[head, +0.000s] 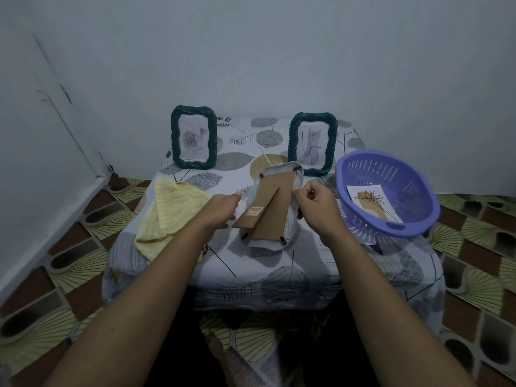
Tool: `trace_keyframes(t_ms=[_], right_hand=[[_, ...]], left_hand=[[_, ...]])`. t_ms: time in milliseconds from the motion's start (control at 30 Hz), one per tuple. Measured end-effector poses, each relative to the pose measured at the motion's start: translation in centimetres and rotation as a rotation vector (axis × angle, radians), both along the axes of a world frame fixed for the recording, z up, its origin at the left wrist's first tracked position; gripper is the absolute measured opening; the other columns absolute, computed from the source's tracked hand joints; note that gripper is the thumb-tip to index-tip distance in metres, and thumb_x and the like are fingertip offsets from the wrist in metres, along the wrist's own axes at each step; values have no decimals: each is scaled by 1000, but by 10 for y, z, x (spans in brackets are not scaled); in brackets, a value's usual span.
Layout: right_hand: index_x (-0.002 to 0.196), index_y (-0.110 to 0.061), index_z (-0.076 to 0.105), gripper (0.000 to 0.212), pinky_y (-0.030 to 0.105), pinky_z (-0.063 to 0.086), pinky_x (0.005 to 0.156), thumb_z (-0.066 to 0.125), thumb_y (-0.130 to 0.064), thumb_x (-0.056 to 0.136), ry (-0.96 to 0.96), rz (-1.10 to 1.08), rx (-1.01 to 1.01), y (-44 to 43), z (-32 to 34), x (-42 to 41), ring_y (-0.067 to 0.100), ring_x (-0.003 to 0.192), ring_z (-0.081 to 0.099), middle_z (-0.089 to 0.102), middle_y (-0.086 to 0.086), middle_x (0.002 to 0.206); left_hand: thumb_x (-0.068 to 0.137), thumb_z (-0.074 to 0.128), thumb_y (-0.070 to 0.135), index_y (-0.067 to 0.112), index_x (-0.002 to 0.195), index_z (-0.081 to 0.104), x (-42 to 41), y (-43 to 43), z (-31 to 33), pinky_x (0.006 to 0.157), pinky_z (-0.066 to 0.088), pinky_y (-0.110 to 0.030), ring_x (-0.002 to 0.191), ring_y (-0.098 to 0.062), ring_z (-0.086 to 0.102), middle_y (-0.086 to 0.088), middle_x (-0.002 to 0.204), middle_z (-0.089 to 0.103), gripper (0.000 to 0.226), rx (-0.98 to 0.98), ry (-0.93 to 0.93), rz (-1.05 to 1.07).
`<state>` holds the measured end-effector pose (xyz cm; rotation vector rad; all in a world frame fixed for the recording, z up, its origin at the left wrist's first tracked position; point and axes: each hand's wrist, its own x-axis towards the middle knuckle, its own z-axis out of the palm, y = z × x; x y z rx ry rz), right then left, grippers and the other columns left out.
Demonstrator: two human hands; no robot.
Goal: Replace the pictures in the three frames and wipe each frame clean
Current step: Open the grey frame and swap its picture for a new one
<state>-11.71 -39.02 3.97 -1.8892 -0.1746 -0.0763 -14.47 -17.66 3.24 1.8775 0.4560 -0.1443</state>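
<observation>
A white frame [294, 223] is held above the table with its brown cardboard back [268, 203] and stand facing me. My left hand [222, 209] holds its left edge. My right hand [314, 203], fingers curled, pinches at the right edge of the back near a black clip. Two dark green rope-edged frames stand at the back: the left frame [193, 136] shows a rose, the right frame [312, 143] a cat. A yellow cloth [170, 215] lies at the table's left.
A purple plastic colander [388, 192] sits at the table's right with a plant picture [372, 202] inside it. The small table [265, 263] has a leaf-patterned cover. White walls close in behind and at the left; patterned floor tiles surround the table.
</observation>
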Motion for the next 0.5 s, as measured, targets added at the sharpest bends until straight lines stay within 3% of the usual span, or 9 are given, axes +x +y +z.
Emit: trace_keyframes(t_ms=[133, 233, 367, 500], right_hand=[[74, -17, 44, 29, 42, 46, 63, 59, -27, 96, 34, 19, 70, 2, 0, 5, 22, 65, 49, 51, 12, 71], [84, -16, 48, 25, 39, 47, 65, 59, -33, 99, 53, -32, 158, 4, -3, 6, 22, 69, 53, 56, 13, 79], [110, -23, 54, 23, 33, 51, 74, 60, -42, 97, 78, -147, 208, 8, -8, 11, 13, 83, 64, 66, -3, 96], [115, -21, 61, 27, 33, 49, 84, 56, -43, 99, 61, -176, 117, 9, -11, 11, 13, 99, 62, 64, -9, 101]], left_hand=[[104, 44, 38, 8, 109, 67, 3, -1, 2, 64, 40, -28, 65, -14, 53, -1, 91, 63, 38, -159, -15, 18], [101, 49, 39, 14, 103, 67, 4, -1, 2, 69, 42, -30, 68, -14, 54, 2, 87, 61, 31, -242, -56, 66], [101, 53, 36, 19, 90, 65, 4, -4, -1, 61, 41, -25, 62, -10, 56, 9, 75, 62, 23, -337, -107, 67], [91, 68, 38, 19, 91, 73, 6, -3, -10, 71, 44, -29, 79, -20, 61, -1, 90, 69, 20, -354, -173, 84]])
